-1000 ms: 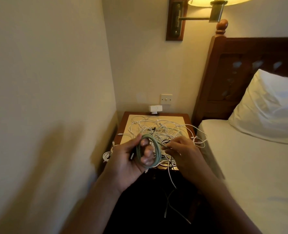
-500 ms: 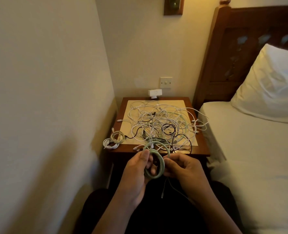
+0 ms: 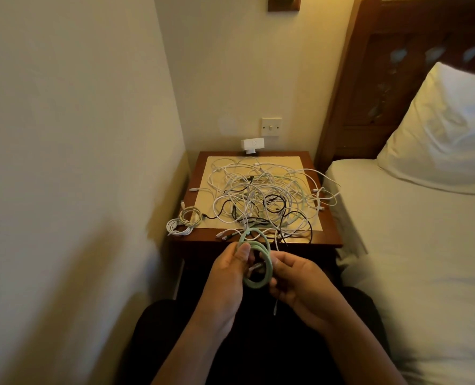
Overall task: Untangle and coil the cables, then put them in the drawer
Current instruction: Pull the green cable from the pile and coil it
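Step in hand: coiling. In my judgement one cable is nearly wound and most of the job remains.
Left hand (image 3: pixel 230 270): grasping the pale green braided cable coil (image 3: pixel 254 285) at its left rim, thumb laid across the loops.
Right hand (image 3: pixel 294 279): fingers curled, pinching the coil's right side. A thin pale cable end (image 3: pixel 275 307) hangs below it; whether it is held, I cannot tell.
Green coil, location: in the air between the two hands, just short of the wooden bedside tabletop (image 3: pixel 328 234).
Tangle: a loose heap of white and black cables (image 3: pixel 261 195) lies on the tabletop beyond both hands, unsorted.
Finished work: small coiled white bundles (image 3: pixel 183 222) sit beyond and to the left of the left hand, at the tabletop's corner.
Drawer: not made out; the front under the tabletop is in shadow.
Next move calls for: tucking the free end so the loops hold, then releasing one hand to set the coil down or reach the drawer.
Risk noted: slackened fingers would let the springy loops open.
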Demonstrator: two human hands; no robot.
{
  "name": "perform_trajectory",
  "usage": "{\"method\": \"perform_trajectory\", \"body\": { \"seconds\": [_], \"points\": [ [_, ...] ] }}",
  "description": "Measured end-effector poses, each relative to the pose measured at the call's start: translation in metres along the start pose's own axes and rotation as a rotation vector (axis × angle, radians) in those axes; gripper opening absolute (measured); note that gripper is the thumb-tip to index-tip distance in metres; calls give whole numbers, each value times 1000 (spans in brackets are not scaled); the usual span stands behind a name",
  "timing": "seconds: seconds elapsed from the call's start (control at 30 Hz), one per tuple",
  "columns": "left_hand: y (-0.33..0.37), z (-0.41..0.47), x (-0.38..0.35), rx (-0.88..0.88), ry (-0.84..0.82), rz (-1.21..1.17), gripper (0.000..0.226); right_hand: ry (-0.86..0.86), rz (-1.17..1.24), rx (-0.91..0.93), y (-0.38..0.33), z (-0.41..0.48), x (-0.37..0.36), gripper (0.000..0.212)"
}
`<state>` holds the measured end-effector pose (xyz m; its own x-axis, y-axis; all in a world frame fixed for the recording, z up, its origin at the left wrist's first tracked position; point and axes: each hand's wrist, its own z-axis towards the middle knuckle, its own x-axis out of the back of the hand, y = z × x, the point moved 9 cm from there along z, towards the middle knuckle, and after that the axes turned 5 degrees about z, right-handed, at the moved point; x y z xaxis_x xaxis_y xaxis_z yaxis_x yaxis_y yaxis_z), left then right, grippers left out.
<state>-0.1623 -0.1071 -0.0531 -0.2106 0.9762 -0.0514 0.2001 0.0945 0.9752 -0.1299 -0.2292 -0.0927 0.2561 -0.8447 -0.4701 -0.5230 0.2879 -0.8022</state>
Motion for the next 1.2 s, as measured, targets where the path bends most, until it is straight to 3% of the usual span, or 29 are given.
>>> {"method": "perform_trajectory", "body": {
  "seconds": [0.23,0.37,0.53,0.63,0.83,1.0,1.07,1.13,1.2],
  "points": [
    [0,-2,3,-109,0,173,30,-116,-103,36,-1,-13,-19,33],
    [1,0,0,-113,-23,203,26,-17,-419,110,-6,-12,-18,31],
    [16,5,14,-191,106,434,27,74,-978,296,-27,-20,-25,28],
    [17,25,35,-153,99,556,33,31,-1065,259,-27,-26,-20,31],
    [5,45,58,49,75,217,32,-17,-1008,313,-37,-38,-19,27],
    [-8,28,38,241,7,-378,34,-21,-909,439,-36,-49,-20,21],
    [-11,17,29,297,-18,-575,36,14,-1070,520,-32,-49,-20,19],
    [-10,5,21,299,-34,-662,38,144,-1389,638,-30,-48,-20,23],
    [-8,-5,14,280,-39,-702,35,240,-1396,716,-34,-48,-20,30]
  ]
}}
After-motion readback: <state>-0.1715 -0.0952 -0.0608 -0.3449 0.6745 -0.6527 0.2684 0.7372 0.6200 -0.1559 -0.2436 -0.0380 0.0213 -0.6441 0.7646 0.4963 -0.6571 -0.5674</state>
